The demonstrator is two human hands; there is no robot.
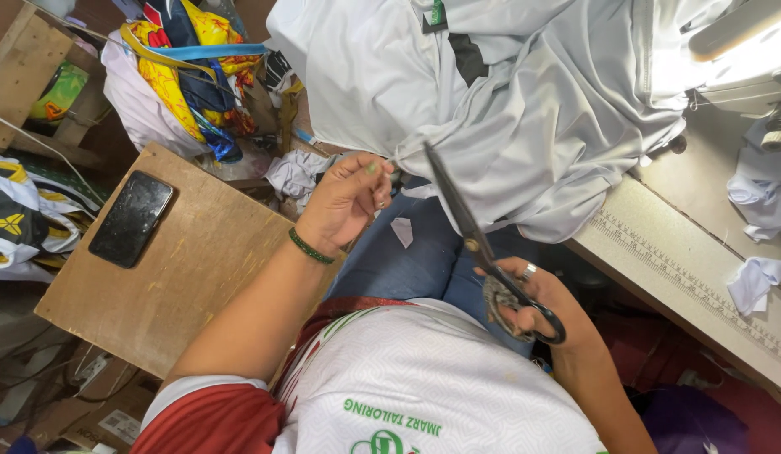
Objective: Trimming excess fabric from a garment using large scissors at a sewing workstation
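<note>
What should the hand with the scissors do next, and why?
Probably bring the blades a little closer to the pinched cloth edge. The left hand pinches a corner of the pale grey shiny fabric, holding it out. The right hand holds the long dark metal scissors, whose tips already point at that edge, beside the pinch. Whether the blades are parted, I cannot tell.

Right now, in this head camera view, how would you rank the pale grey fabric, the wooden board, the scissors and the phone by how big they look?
Largest to smallest, as they look:
1. pale grey fabric
2. wooden board
3. scissors
4. phone
The scissors are held up nearer the camera, so their lead over the phone is unsure.
</note>
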